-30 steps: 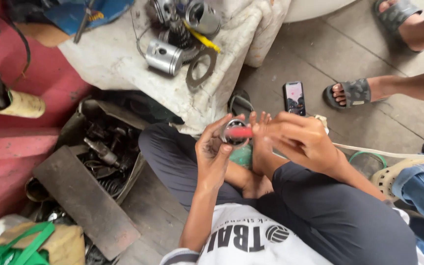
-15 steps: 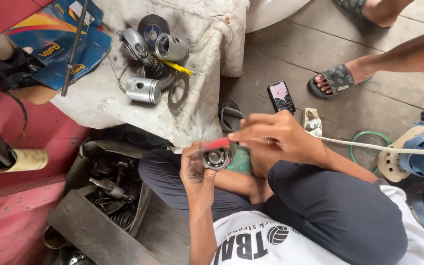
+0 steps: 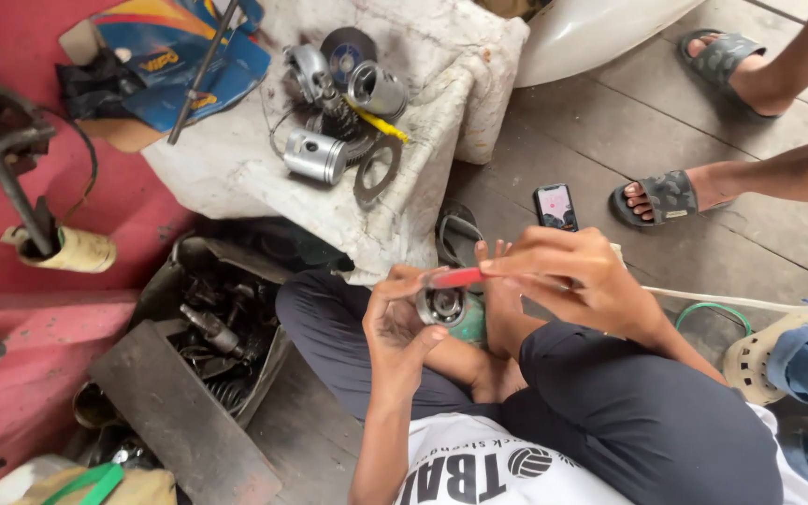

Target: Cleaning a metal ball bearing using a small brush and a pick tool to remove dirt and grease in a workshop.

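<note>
A round, silver metal ball bearing with a dark centre hole sits upright, its face turned up toward the camera, above the lap. A slim red-handled tool lies nearly level, touching the bearing's top edge.

A bearing is held in the left hand above the lap, and a tool handle is held just over it by the right hand, which is set to the right of the left hand. Beyond the hands a cloth is spread, and on it a piston, a sleeve and a gasket are laid close together. A phone is laid on the floor right of the cloth, and a parts tray is set left of the knee.
</note>
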